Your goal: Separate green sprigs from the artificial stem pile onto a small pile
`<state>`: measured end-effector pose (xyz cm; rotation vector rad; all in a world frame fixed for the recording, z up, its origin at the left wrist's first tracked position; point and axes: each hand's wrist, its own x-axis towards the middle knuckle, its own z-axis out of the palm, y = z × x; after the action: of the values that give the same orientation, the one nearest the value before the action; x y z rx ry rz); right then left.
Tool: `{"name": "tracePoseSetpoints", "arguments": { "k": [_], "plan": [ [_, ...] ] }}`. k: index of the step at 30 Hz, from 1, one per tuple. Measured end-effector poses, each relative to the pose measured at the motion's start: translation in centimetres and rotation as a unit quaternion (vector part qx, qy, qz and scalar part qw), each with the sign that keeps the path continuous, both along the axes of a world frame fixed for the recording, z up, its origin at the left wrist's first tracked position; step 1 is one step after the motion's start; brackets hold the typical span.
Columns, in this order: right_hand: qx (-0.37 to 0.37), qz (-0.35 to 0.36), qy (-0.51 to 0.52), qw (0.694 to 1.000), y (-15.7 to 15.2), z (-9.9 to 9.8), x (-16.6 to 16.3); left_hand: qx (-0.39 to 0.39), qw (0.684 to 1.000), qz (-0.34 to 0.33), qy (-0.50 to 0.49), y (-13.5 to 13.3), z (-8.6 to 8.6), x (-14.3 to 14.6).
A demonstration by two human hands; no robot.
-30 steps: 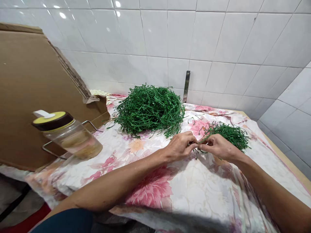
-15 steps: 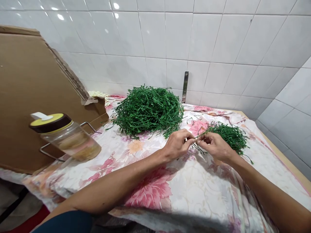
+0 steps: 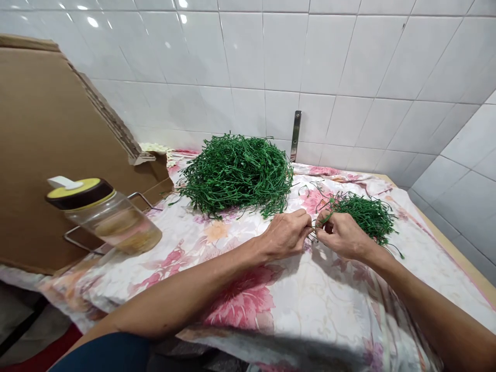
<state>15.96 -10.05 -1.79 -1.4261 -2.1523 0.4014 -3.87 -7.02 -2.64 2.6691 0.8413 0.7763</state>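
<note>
Green heaps [image 3: 237,175] [image 3: 366,214], two; hands [image 3: 287,235] [image 3: 344,235], two

One head-worn view, forward and down across nearby flowered cloth [image 3: 329,299] toward tiled wall [image 3: 240,57].

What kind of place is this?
Probably a home or small workshop corner: white tiled wall, a table under a flowered cloth, and a drink bottle beside piled green stems. Can't tell which room.
</note>
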Motion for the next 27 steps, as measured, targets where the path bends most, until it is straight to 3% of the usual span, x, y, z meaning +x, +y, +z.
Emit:
{"name": "tracePoseSetpoints", "arguments": {
  "k": [4, 8, 11, 14, 19, 22, 27],
  "plan": [
    [0.101, -0.088, -0.051, 0.99, 0.4, -0.3, 0.5, -0.033, 0.999, 0.006, -0.023, -0.3, 0.2, 0.1],
    [0.112, -0.137, -0.001, 0.984, 0.7, 0.1, 1.8, -0.148, 0.981, 0.039, -0.122, 0.1, 0.6, 0.3],
    [0.183, -0.155, 0.007, 0.971, 0.8, 0.3, 2.6, -0.223, 0.96, 0.072, -0.154, 0.6, 0.6, 0.3],
    [0.249, -0.17, -0.03, 0.953, 1.0, 0.4, 3.5, -0.248, 0.951, 0.09, -0.16, 1.1, 0.4, 0.4],
    [0.29, -0.177, -0.069, 0.938, 0.5, 1.5, 3.8, -0.252, 0.949, 0.088, -0.166, 1.1, 0.0, 0.6],
    [0.266, -0.142, 0.005, 0.953, -0.7, 2.3, 2.3, -0.247, 0.945, 0.091, -0.194, 0.9, -0.4, 0.7],
    [0.093, -0.1, 0.077, 0.988, -1.5, 1.5, 0.1, -0.219, 0.938, 0.078, -0.256, 0.5, -0.8, 1.0]
  ]
}}
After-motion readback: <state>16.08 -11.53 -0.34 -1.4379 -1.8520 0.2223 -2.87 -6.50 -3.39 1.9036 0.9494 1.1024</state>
